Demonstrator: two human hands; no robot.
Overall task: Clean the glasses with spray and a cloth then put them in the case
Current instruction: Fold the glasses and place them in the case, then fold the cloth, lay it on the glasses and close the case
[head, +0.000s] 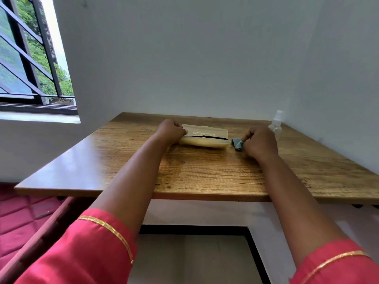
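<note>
Both hands are working: left hand (pixel 171 130) fingers are gripping the beige glasses case (pixel 205 138), right hand (pixel 259 141) fingers are pinching the blue cloth (pixel 238 144). An elbow bump could be tipping the spray bottle (pixel 275 125).

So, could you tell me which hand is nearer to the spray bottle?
The right hand: it holds the cloth just in front of the spray bottle. The left hand grips the far end of the case.
</note>
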